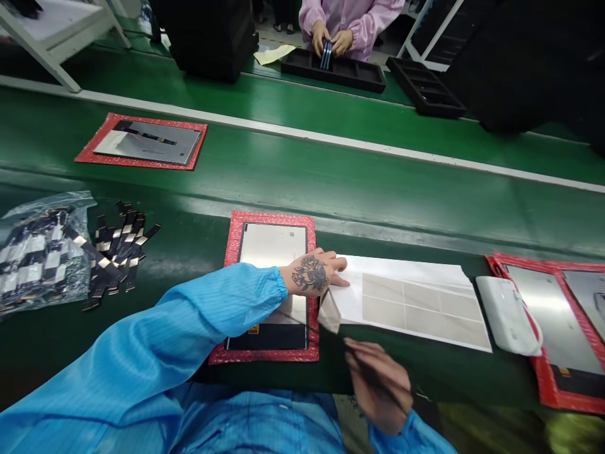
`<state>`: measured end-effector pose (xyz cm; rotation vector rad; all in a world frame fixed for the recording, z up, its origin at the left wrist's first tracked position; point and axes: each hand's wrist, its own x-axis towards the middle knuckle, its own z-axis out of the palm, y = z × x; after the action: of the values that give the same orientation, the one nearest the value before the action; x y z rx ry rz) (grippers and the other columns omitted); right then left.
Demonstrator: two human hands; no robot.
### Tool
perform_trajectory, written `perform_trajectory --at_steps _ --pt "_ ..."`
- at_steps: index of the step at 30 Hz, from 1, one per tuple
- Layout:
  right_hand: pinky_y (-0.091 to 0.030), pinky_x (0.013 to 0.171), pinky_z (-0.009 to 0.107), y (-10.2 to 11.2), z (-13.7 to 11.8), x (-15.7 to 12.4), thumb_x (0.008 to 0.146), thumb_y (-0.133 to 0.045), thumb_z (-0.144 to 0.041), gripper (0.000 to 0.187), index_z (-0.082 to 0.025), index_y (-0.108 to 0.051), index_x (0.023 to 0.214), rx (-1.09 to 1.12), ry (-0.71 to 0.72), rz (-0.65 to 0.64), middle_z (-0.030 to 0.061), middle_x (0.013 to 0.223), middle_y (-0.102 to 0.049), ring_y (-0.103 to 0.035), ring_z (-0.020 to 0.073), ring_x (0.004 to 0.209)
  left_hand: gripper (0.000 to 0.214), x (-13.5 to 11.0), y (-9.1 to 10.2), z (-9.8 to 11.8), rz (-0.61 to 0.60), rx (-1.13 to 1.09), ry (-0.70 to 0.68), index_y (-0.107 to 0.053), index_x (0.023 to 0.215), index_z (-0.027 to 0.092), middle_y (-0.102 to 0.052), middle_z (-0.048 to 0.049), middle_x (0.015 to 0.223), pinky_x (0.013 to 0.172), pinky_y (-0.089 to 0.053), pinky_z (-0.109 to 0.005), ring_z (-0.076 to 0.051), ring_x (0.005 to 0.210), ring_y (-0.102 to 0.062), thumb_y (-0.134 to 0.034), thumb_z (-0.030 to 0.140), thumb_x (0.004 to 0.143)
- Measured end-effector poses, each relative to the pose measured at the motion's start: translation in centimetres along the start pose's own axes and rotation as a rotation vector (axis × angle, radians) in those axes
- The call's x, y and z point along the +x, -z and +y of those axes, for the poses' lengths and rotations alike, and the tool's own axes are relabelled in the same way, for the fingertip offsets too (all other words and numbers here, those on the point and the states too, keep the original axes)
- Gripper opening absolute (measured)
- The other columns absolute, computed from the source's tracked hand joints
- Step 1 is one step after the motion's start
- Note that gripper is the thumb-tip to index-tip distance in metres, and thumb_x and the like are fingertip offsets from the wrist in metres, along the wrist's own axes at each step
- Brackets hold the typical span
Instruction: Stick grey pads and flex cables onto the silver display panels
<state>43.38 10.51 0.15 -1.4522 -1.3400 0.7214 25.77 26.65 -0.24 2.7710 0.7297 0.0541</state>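
Observation:
My left hand (316,272) reaches across an LCD screen panel (271,243), its stretched fingers on the left end of a white sheet (350,304). The panel lies silver side up on red bubble wrap (232,255). My right hand (380,384), smeared by motion, is closed around a thin dark tool (362,364), perhaps tweezers, in front of the sheet. Near the tool's far end, below my left fingers, is a small pale see-through piece (329,312). What joins the two is too blurred to tell. Greyish rectangular stickers (420,309) cover part of the sheet.
Black flex cables (120,246) lie loose beside a clear bag (45,252) of them. Another screen panel (151,144) rests at the back left. A white device (505,315) sits by wrapped panels (551,309) on the right. Opposite, a co-worker's hands (331,41) handle thin pieces over a black tray (350,74).

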Motion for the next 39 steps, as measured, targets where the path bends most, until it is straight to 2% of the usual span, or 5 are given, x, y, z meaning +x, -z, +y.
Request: perform_trajectory --at_steps 5,11,18,25,39 --pt "-0.066 0.049 0.042 0.6 -3.9 -2.3 0.070 -0.078 -0.022 0.030 -0.046 -0.075 0.087 0.015 0.132 -0.242 -0.0028 0.070 -0.078 -0.074 0.0292 0.056 0.042 0.0 0.3 0.2 -0.012 -0.008 0.001 -0.067 0.126 0.032 -0.063 -0.0069 0.117 0.075 -0.041 -0.032 -0.022 0.098 -0.058 -0.051 0.013 0.092" --pt "-0.061 0.042 0.037 1.6 -5.0 -0.8 0.063 -0.087 -0.047 0.021 -0.033 -0.072 0.066 0.154 -0.266 0.083 0.0059 0.061 -0.071 -0.069 0.0269 0.053 0.042 -4.1 2.0 1.3 0.168 -0.227 0.055 -0.059 0.132 0.015 -0.065 -0.0101 0.120 0.086 -0.044 -0.029 -0.021 0.103 -0.060 -0.047 0.008 0.093" --pt "-0.059 0.045 0.029 -1.5 -5.1 0.3 0.053 -0.093 -0.044 0.035 -0.026 -0.069 0.070 0.283 -0.274 0.231 0.0035 0.063 -0.072 -0.067 0.0200 0.054 0.040 -15.6 1.5 8.3 0.309 -1.288 0.885 -0.055 0.073 0.019 -0.058 0.0019 0.061 0.049 -0.037 -0.023 -0.010 0.049 -0.049 -0.052 0.055 0.091" --pt "-0.059 0.045 0.037 -5.0 -5.5 -0.1 0.063 -0.088 -0.039 0.028 -0.025 -0.067 0.074 0.281 -0.138 0.192 0.0023 0.067 -0.071 -0.069 0.0243 0.057 0.062 -16.6 -0.9 9.5 0.513 -2.055 0.934 -0.055 0.075 0.016 -0.059 0.0004 0.063 0.036 -0.030 -0.018 -0.006 0.041 -0.050 -0.072 0.075 0.065" --pt "-0.058 0.049 0.033 -5.2 -4.4 -1.5 0.063 -0.088 -0.042 0.030 -0.023 -0.068 0.075 0.295 -0.346 0.147 0.0032 0.068 -0.073 -0.065 0.0185 0.050 0.029 -17.9 1.2 7.5 0.394 -1.566 0.963 -0.056 0.069 0.017 -0.053 0.0047 0.057 0.045 -0.037 -0.021 -0.008 0.049 -0.043 -0.073 0.041 0.070"
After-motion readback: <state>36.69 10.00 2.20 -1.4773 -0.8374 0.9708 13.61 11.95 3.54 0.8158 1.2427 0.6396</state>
